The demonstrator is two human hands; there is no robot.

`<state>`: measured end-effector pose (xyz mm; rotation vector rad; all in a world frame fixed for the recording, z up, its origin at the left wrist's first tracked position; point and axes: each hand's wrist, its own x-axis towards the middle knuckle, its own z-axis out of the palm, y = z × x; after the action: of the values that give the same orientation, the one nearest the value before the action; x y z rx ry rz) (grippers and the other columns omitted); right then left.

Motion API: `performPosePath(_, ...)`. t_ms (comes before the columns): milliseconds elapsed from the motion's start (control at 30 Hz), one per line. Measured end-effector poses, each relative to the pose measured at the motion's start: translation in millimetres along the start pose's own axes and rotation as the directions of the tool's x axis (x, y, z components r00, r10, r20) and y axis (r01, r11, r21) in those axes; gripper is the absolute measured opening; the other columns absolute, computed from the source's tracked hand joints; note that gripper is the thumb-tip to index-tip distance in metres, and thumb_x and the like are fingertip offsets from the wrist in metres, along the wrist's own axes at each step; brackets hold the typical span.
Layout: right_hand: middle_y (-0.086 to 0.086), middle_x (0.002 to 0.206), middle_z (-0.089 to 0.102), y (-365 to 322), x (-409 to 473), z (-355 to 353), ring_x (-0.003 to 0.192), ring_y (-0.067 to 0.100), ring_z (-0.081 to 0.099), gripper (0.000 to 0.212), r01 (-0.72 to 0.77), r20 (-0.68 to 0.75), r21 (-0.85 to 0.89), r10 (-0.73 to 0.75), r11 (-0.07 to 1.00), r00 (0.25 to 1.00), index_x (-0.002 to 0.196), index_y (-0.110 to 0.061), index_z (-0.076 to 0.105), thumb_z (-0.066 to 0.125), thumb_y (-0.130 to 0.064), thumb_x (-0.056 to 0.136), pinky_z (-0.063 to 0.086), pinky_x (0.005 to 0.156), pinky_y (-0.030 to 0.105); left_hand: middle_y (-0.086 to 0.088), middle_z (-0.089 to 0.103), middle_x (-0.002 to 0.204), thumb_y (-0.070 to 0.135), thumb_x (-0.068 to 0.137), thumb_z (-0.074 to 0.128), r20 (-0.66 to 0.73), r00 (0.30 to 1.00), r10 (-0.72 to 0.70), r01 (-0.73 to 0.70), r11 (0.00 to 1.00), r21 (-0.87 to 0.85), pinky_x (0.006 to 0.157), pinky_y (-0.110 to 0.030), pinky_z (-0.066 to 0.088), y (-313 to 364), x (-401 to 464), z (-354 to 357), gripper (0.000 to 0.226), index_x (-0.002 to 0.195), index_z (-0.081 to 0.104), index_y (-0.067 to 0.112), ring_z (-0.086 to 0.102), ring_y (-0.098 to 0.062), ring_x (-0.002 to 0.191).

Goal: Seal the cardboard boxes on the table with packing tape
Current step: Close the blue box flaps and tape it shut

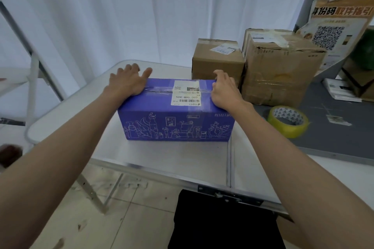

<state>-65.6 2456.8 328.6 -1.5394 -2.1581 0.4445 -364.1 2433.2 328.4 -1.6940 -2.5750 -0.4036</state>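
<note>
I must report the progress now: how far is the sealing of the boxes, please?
Done, apparently: clear tape already runs along the top seam of the blue box. In hand: the left hand presses one end flat, and the right hand grips the other end. The tape roll lies on the table. Left: two brown boxes behind carry old tape; whether they need more is unclear.

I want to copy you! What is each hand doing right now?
Left hand: open, fingers spread, pressing flat on the blue box top.
Right hand: fingers curled over the box's right top edge, holding it.
</note>
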Motion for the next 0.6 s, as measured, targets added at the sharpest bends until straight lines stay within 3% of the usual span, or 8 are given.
performPosePath(100,0.009,0.156,0.03,1.9,1.2,0.5,0.141,0.033,0.031,0.054,-0.045,-0.009,0.059,0.045,0.997,0.999,0.156,-0.017,0.023,0.042,-0.018,0.105,0.033,0.112,0.049,-0.018,0.045,0.149,0.078,0.091,0.02,0.157,0.969,-0.191,0.222,0.953,-0.206,0.107,-0.052,0.037,-16.3,0.3,0.2,0.087,0.148,0.037,0.014,0.047,-0.04,0.13)
performPosePath(200,0.013,0.16,0.023,5.9,-0.6,-4.1,0.135,0.036,0.044,0.064,-0.274,0.095,0.3,0.257,0.914,0.962,0.159,-0.022,0.01,0.043,-0.034,0.105,0.042,0.11,0.048,-0.014,0.057,0.134,0.075,0.094,0.029,0.311,0.935,-0.169,0.309,0.818,-0.484,0.091,-0.039,0.046,-10.4,-9.2,0.0,0.079,0.138,0.051,0.012,0.062,-0.031,0.106)
performPosePath(267,0.014,0.152,0.038,7.0,-4.0,-11.0,0.122,0.034,0.056,0.066,-0.365,0.197,0.417,0.309,0.832,0.93,0.158,-0.021,0.012,0.044,-0.039,0.104,0.051,0.101,0.048,-0.01,0.062,0.12,0.074,0.093,0.039,0.341,0.927,-0.155,0.344,0.711,-0.614,0.082,-0.036,0.05,-6.6,-18.7,-3.4,0.071,0.125,0.058,0.015,0.066,-0.025,0.091)
performPosePath(300,0.013,0.147,0.044,6.5,-6.4,-13.6,0.117,0.032,0.059,0.062,-0.342,0.182,0.434,0.291,0.833,0.939,0.156,-0.021,0.018,0.046,-0.04,0.104,0.054,0.097,0.047,-0.008,0.062,0.118,0.073,0.092,0.041,0.307,0.941,-0.145,0.318,0.695,-0.645,0.085,-0.037,0.052,-6.0,-20.9,-6.2,0.067,0.12,0.06,0.015,0.066,-0.026,0.093)
performPosePath(367,0.007,0.137,0.05,2.2,-12.3,-16.2,0.111,0.024,0.06,0.048,-0.2,0.005,0.526,0.231,0.827,0.973,0.142,-0.021,0.032,0.05,-0.041,0.103,0.055,0.092,0.043,-0.006,0.062,0.114,0.072,0.092,0.043,0.124,0.982,-0.141,0.188,0.723,-0.665,0.088,-0.037,0.05,-4.4,-24.9,-17.8,0.062,0.107,0.062,0.015,0.062,-0.026,0.099)
performPosePath(433,0.001,0.125,0.046,-4.9,-21.0,-17.8,0.106,0.013,0.056,0.032,-0.004,-0.225,0.618,0.182,0.786,0.957,0.12,-0.019,0.04,0.054,-0.041,0.101,0.051,0.09,0.038,-0.008,0.061,0.099,0.073,0.089,0.046,-0.091,0.982,-0.165,0.061,0.739,-0.671,0.076,-0.034,0.042,0.0,-33.3,-35.9,0.063,0.091,0.059,0.011,0.056,-0.024,0.09)
performPosePath(500,-0.001,0.113,0.039,-8.0,-32.0,-19.4,0.098,0.008,0.051,0.027,0.111,-0.365,0.601,0.148,0.792,0.919,0.102,-0.017,0.042,0.055,-0.04,0.101,0.046,0.087,0.032,-0.016,0.062,0.093,0.075,0.083,0.049,-0.187,0.969,-0.16,-0.003,0.753,-0.659,0.074,-0.035,0.042,5.3,-47.2,-52.1,0.074,0.084,0.059,0.001,0.054,-0.022,0.079)
performPosePath(600,-0.001,0.107,0.04,-4.6,-39.5,-22.3,0.09,0.009,0.048,0.016,0.088,-0.346,0.412,0.067,0.907,0.936,0.097,-0.016,0.048,0.057,-0.029,0.099,0.04,0.082,0.03,-0.014,0.056,0.106,0.077,0.081,0.049,-0.237,0.967,-0.096,-0.007,0.917,-0.399,0.087,-0.043,0.045,20.0,-66.1,-60.7,0.072,0.086,0.064,0.007,0.059,-0.028,0.092)
